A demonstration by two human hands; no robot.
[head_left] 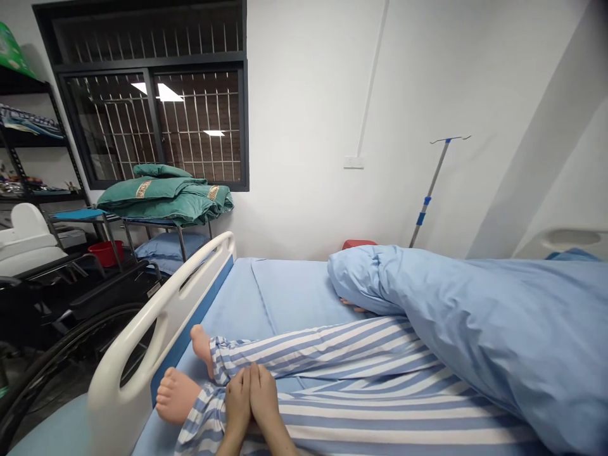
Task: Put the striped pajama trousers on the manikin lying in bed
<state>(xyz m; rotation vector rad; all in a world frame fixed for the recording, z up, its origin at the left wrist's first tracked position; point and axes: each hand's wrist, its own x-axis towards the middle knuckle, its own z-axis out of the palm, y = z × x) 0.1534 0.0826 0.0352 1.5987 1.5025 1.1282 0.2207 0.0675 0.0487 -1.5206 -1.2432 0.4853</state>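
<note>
A figure in blue-and-white striped trousers [342, 354] lies on a bed with a blue sheet [285, 297]; its bare feet [178, 392] point toward the white footboard [142, 335]. My left hand [236, 405] and my right hand [266, 402] rest side by side on the lower trouser leg near the ankle, fingers together and pressed flat against the fabric. A light blue quilt [475, 316] is folded back over the upper body, which is hidden.
A black wheelchair [71, 310] stands left of the bed. Behind it a metal cart holds folded green blankets [166, 193] and a blue pillow. An IV pole [430, 190] leans by the white wall. Shelves and a red basin [107, 253] are at far left.
</note>
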